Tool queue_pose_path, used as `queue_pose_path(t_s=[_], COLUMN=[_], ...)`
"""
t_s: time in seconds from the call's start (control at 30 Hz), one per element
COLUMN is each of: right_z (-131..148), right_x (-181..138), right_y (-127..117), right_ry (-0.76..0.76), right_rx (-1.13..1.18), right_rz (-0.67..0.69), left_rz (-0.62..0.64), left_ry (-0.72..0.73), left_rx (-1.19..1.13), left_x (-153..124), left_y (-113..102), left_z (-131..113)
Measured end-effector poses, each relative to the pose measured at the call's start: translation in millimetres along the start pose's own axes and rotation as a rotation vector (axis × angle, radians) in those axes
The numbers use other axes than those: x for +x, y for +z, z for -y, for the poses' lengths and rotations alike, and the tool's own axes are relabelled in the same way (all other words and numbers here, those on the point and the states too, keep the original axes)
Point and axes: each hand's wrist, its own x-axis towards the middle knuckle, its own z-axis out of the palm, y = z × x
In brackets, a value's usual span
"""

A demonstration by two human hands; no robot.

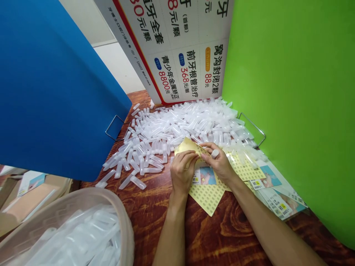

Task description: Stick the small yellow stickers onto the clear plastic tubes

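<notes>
In front of the pile, my left hand (183, 170) and my right hand (219, 162) are close together at a yellow sticker sheet (186, 145). The left fingers are closed in a pinch at the sheet's lower edge; the fingertips are partly hidden. The right fingers and thumb grip the same sheet near its right side. A small translucent plastic tube (215, 153) sits end-on among the right fingers. Below my hands lie another yellow sheet of small oval stickers (209, 195) and a printed card (207, 176) with a blue picture.
Many loose plastic tubes (177, 123) are heaped at the back. More tubes fill a pinkish basket (126, 221) at front left. Blue (61, 81) and green (288, 92) panels and a printed board (191, 74) wall the table. Stickers and cards (283, 203) lie at right.
</notes>
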Motion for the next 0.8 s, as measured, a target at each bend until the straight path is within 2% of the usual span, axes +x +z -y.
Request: queue_pose_path(t_s=[0.8], right_z=[-4.5], right_x=[0.1], right_y=[-0.9], right_ry=[0.004], right_rx=[0.004], right_rz=[0.000], left_rz=[-0.004], left_ry=[0.053], left_rx=[0.014], left_x=[1.0], left_y=[1.0], left_z=[1.8])
